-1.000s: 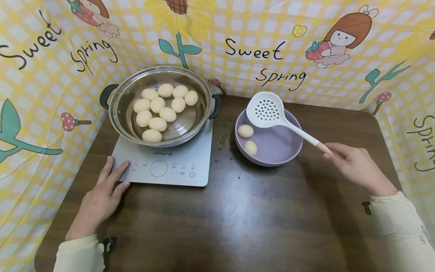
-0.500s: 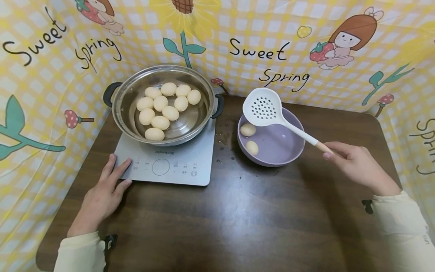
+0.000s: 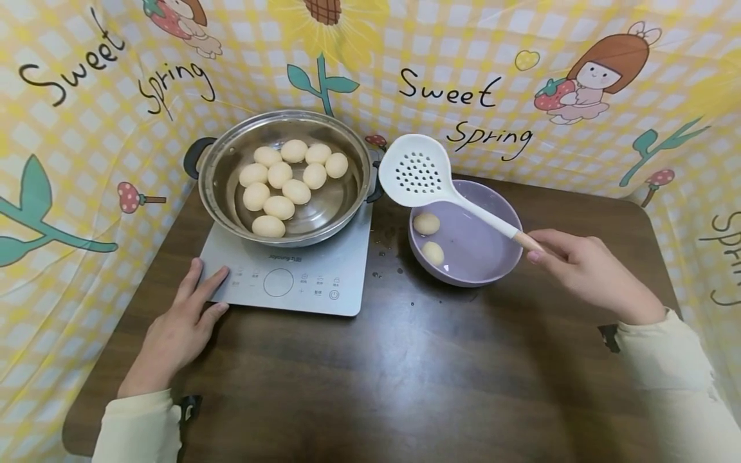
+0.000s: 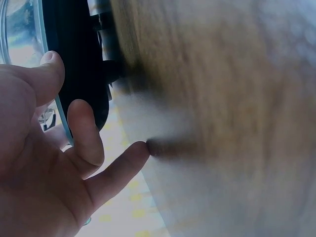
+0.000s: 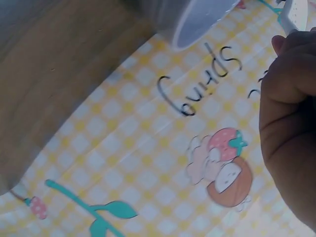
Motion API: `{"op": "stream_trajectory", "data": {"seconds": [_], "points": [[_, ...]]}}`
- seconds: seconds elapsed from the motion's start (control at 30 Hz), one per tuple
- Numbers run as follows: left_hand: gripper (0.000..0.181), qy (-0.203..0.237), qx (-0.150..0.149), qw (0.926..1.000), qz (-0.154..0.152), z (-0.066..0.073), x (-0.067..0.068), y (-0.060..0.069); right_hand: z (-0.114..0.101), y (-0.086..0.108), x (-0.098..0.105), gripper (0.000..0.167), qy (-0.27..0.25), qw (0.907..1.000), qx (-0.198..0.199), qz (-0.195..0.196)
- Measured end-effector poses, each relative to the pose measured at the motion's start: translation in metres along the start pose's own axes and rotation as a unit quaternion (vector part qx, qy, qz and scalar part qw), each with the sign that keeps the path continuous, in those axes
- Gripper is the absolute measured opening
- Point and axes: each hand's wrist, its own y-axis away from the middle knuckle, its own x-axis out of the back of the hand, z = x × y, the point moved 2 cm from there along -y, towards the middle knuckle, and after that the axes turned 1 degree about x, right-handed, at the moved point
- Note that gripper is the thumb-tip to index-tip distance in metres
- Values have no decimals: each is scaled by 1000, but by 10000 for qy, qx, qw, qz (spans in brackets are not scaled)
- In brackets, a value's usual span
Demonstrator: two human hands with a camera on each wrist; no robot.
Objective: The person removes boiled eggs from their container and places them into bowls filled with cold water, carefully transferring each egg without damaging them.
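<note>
My right hand (image 3: 596, 273) grips the wooden end of a white slotted skimmer (image 3: 418, 172). The skimmer's head is in the air between the pot and the purple bowl (image 3: 483, 247), with nothing on it. Two pale eggs (image 3: 426, 224) lie at the bowl's left side, apparently in water. Several more eggs (image 3: 280, 175) sit in a steel pot (image 3: 324, 209) on a flat induction cooker (image 3: 278, 283). At the cooker's front left corner, my left hand (image 3: 176, 328) rests with fingers spread. The left wrist view shows the thumb and a finger touching the cooker's side (image 4: 79, 64).
Black handles (image 3: 197, 156) stick out from the pot's sides. Water drops (image 3: 377, 275) lie on the brown wooden table (image 3: 393, 386) between cooker and bowl. A yellow checked cloth (image 3: 370, 38) with printed figures encloses the back and both sides.
The skimmer has moved left, from over the bowl towards the pot, with my right hand following. My left hand has stayed at the cooker's corner. The view has shifted slightly.
</note>
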Motion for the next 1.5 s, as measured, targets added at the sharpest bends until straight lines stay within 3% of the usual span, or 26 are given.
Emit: {"op": "stream_trajectory", "data": {"seconds": [0.33, 0.63, 0.9, 1.5], "points": [[60, 10, 58, 9999, -83, 0, -1, 0, -32, -29, -13, 28, -272, 9972, 700, -67], [61, 10, 54, 10000, -71, -2, -3, 2, -61, -55, -30, 25, -135, 9914, 1302, -76], [60, 9, 47, 10000, -12, -1, -2, 2, -84, -72, -49, 27, 246, 9729, 2224, 582], [60, 31, 35, 10000, 19, 1, -1, 0, -113, -83, -72, 34, 1334, 9432, 2688, 1426]]}}
